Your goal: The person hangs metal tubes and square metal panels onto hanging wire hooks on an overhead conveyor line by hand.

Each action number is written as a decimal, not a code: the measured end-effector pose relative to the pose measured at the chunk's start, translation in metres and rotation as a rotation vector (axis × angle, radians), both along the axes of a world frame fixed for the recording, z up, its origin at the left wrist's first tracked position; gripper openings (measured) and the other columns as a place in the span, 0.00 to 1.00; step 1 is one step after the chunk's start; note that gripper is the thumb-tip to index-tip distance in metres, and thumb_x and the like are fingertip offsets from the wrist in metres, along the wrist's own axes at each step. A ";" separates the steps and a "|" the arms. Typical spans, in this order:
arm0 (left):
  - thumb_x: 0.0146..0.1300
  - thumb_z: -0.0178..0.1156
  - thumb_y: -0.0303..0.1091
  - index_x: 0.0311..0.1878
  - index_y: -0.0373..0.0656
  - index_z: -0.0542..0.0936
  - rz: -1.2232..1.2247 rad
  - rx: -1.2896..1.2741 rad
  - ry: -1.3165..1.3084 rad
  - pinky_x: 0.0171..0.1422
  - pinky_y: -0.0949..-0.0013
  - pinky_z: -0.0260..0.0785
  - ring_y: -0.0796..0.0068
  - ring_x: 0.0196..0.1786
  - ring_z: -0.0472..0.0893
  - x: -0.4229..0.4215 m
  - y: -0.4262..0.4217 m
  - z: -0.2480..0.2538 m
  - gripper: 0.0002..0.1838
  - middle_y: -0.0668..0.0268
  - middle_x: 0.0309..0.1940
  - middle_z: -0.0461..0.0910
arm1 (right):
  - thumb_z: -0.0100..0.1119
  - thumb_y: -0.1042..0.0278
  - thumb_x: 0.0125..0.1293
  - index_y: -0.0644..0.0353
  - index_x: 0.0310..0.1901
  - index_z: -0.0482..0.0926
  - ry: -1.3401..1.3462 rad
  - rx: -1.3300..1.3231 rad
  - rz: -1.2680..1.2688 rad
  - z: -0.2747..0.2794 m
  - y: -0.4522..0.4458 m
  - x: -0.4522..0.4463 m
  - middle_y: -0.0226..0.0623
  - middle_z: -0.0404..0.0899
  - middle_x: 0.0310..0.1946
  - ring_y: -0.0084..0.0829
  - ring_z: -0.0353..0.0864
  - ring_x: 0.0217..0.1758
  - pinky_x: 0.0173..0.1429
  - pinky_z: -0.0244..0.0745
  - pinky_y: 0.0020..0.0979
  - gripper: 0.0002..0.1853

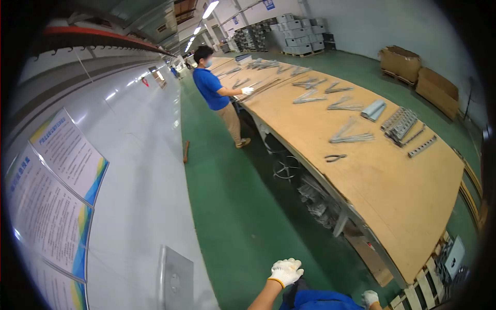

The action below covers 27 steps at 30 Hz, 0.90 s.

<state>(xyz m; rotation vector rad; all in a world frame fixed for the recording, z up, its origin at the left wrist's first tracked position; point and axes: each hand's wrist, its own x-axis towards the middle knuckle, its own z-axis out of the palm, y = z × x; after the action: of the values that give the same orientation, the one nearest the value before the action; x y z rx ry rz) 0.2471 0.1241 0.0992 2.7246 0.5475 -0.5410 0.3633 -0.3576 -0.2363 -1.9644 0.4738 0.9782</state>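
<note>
My left hand [287, 272], in a white knit glove with an orange-yellow cuff, is in front of my blue-clothed body over the green floor. Its fingers are curled in and nothing shows in them. Low at the bottom edge is my right hand [370, 298], also in a white glove, beside the near end of the long table [377, 206]; its fingers are too small to read. Pliers [335, 158] lie on the tabletop, apart from both hands. Beyond them are bundles of thin metal rods [352, 138] and a stack of perforated metal strips [400, 125].
A co-worker [213, 85] in blue stands at the table's left side, a gloved hand over rods. Under the table are a wheeled stool [285, 168] and metal parts [315, 199]. A wooden pallet [421, 289] borders the near end. Cardboard boxes [400, 63] stand by the wall.
</note>
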 end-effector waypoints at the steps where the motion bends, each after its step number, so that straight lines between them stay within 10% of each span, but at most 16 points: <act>1: 0.68 0.52 0.53 0.49 0.46 0.82 -0.036 0.020 -0.039 0.59 0.48 0.76 0.51 0.53 0.84 0.006 -0.023 -0.002 0.21 0.56 0.50 0.83 | 0.64 0.73 0.61 0.61 0.45 0.84 -0.067 0.082 -0.048 0.007 -0.001 -0.004 0.35 0.82 0.26 0.28 0.81 0.26 0.27 0.74 0.34 0.11; 2: 0.68 0.52 0.52 0.49 0.46 0.82 -0.077 0.015 -0.037 0.59 0.48 0.76 0.51 0.53 0.84 0.029 -0.046 -0.003 0.21 0.55 0.49 0.83 | 0.66 0.75 0.58 0.63 0.46 0.84 -0.019 0.136 -0.060 0.078 0.005 0.000 0.34 0.82 0.26 0.28 0.81 0.25 0.28 0.75 0.33 0.13; 6: 0.67 0.53 0.52 0.46 0.48 0.82 -0.199 -0.086 0.011 0.57 0.49 0.77 0.50 0.52 0.84 0.060 -0.158 0.028 0.19 0.57 0.48 0.83 | 0.59 0.78 0.60 0.59 0.46 0.81 -0.098 0.113 -0.210 0.073 -0.081 -0.038 0.33 0.78 0.24 0.29 0.77 0.21 0.24 0.73 0.34 0.12; 10: 0.66 0.55 0.52 0.46 0.48 0.83 -0.499 -0.162 -0.027 0.56 0.50 0.78 0.52 0.52 0.85 0.102 -0.245 0.037 0.19 0.57 0.48 0.84 | 0.58 0.68 0.64 0.57 0.49 0.81 0.282 0.153 -1.004 0.031 -0.231 -0.108 0.37 0.82 0.32 0.34 0.84 0.32 0.37 0.80 0.36 0.12; 13: 0.65 0.55 0.50 0.41 0.46 0.83 -0.691 -0.155 -0.052 0.53 0.48 0.79 0.50 0.47 0.85 0.122 -0.291 0.041 0.18 0.55 0.45 0.84 | 0.47 0.56 0.74 0.48 0.65 0.82 0.193 -0.731 1.363 0.033 -0.297 -0.189 0.30 0.82 0.64 0.35 0.76 0.72 0.71 0.70 0.40 0.23; 17: 0.63 0.58 0.50 0.39 0.48 0.84 -0.861 -0.152 -0.136 0.49 0.48 0.80 0.50 0.42 0.86 0.136 -0.331 0.027 0.16 0.57 0.41 0.85 | 0.54 0.60 0.69 0.43 0.41 0.92 0.184 -0.899 0.746 0.047 -0.306 -0.291 0.28 0.90 0.44 0.32 0.88 0.52 0.53 0.82 0.37 0.14; 21: 0.62 0.61 0.53 0.46 0.52 0.86 -1.003 -0.142 -0.019 0.54 0.51 0.78 0.52 0.49 0.86 0.150 -0.349 0.014 0.18 0.62 0.48 0.87 | 0.52 0.59 0.67 0.52 0.36 0.85 0.044 -0.701 1.040 0.016 -0.261 -0.375 0.44 0.87 0.35 0.43 0.88 0.39 0.36 0.80 0.42 0.12; 24: 0.62 0.61 0.54 0.46 0.53 0.86 -1.139 -0.169 -0.045 0.54 0.51 0.78 0.52 0.49 0.86 0.144 -0.313 0.009 0.18 0.62 0.48 0.87 | 0.56 0.63 0.66 0.53 0.33 0.80 0.459 -0.062 -1.389 0.098 -0.144 -0.383 0.33 0.82 0.28 0.36 0.83 0.32 0.36 0.78 0.45 0.07; 27: 0.61 0.62 0.55 0.46 0.53 0.86 -1.204 -0.110 0.041 0.55 0.50 0.78 0.52 0.51 0.86 0.185 -0.384 -0.018 0.19 0.61 0.49 0.87 | 0.61 0.62 0.64 0.51 0.41 0.87 0.409 -0.174 -0.751 0.092 -0.157 -0.393 0.38 0.88 0.35 0.38 0.89 0.37 0.43 0.82 0.39 0.09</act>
<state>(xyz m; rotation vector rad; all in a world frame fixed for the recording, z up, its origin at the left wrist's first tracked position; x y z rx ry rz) 0.4317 -0.2603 0.0812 2.6503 -1.1689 -0.8170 -0.0299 -0.5149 -0.1442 -1.5067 1.4409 0.8436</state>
